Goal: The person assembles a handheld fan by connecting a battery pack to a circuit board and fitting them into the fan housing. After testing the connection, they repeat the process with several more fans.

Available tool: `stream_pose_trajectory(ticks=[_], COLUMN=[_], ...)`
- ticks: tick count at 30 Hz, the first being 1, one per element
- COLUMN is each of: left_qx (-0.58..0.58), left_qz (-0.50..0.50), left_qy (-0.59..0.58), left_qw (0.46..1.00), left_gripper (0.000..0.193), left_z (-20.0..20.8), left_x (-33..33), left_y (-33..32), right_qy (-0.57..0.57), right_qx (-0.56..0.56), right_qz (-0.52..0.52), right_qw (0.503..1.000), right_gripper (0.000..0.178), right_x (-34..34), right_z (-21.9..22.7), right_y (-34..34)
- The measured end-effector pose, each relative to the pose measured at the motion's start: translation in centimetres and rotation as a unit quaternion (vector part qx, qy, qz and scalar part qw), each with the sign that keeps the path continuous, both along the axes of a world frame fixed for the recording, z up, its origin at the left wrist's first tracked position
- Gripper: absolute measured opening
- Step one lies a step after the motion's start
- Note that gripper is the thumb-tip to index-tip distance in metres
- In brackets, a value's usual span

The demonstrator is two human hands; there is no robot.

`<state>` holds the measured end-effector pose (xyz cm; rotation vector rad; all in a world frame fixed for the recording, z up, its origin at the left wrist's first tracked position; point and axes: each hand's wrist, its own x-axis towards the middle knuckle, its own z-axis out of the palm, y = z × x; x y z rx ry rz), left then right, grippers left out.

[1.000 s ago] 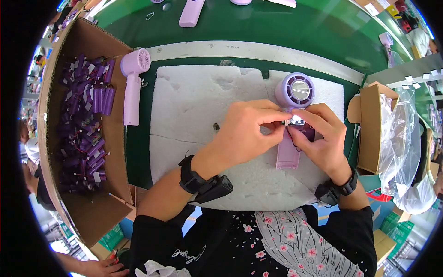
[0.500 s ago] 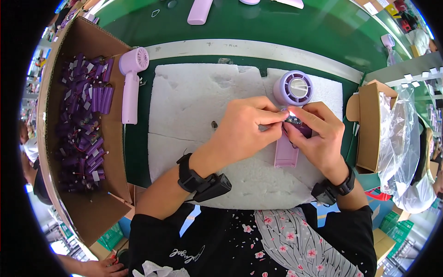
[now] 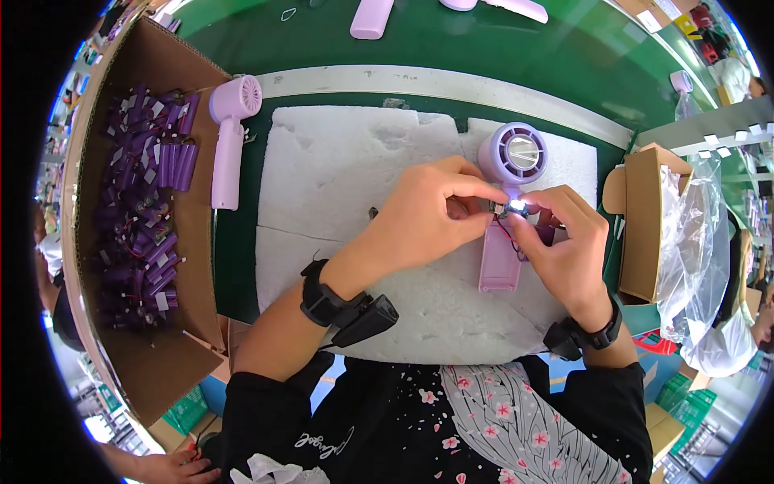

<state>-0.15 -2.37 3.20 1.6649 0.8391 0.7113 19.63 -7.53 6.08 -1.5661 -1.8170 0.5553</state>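
On a white foam pad lies a purple handheld fan [image 3: 491, 153], its round head away from me and its open handle shell [image 3: 500, 266] toward me. Just below the fan head, my left hand [image 3: 431, 210] pinches a small circuit board [image 3: 498, 208] between thumb and fingertips. A bright white light shines at the board's right end. My right hand [image 3: 571, 242] closes on that end with thumb and forefinger. Red and dark wires hang from the board over the shell. A dark purple battery [image 3: 547, 235] shows partly beneath my right fingers, which hide the rest.
To the left stands a cardboard box [image 3: 201, 266] holding many purple wired batteries [image 3: 153, 202]. Another pink-purple fan [image 3: 229, 161] lies against it. Purple fan parts [image 3: 372, 16] sit on the green surface beyond a white rail [image 3: 451, 79]. At right is a carton [image 3: 641, 226] with clear plastic bags.
The board has turned between my fingers, and its light now faces me brightly. My right fingers have shifted to its right end. Purple parts on the far green surface have moved right.
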Motion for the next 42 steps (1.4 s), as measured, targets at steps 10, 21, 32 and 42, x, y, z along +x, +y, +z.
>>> stream_pose_trajectory(ticks=[10,21,32,42], left_qx=[-0.079,-0.099,-0.090,-0.055], left_qz=[-0.057,-0.033,-0.044,0.006], left_qy=[-0.002,0.000,-0.018,-0.047], left_qw=[0.995,0.995,0.995,0.997], left_gripper=[0.037,0.036,0.035,0.028], left_z=[0.4,0.6,0.5,-0.1], left_x=[0.1,0.3,0.3,0.9], left_y=[0.0,-0.2,0.0,-0.3], right_qy=[-0.037,-0.061,-0.062,-0.092], right_qx=[0.014,0.038,0.018,0.062], right_qz=[0.063,0.051,0.059,0.063], right_qw=[0.997,0.996,0.996,0.992], right_gripper=[0.021,0.020,0.020,0.020], right_x=[0.9,0.6,0.8,0.7], right_z=[-0.2,0.1,0.2,0.0], right_y=[-0.2,-0.2,-0.3,-0.3])
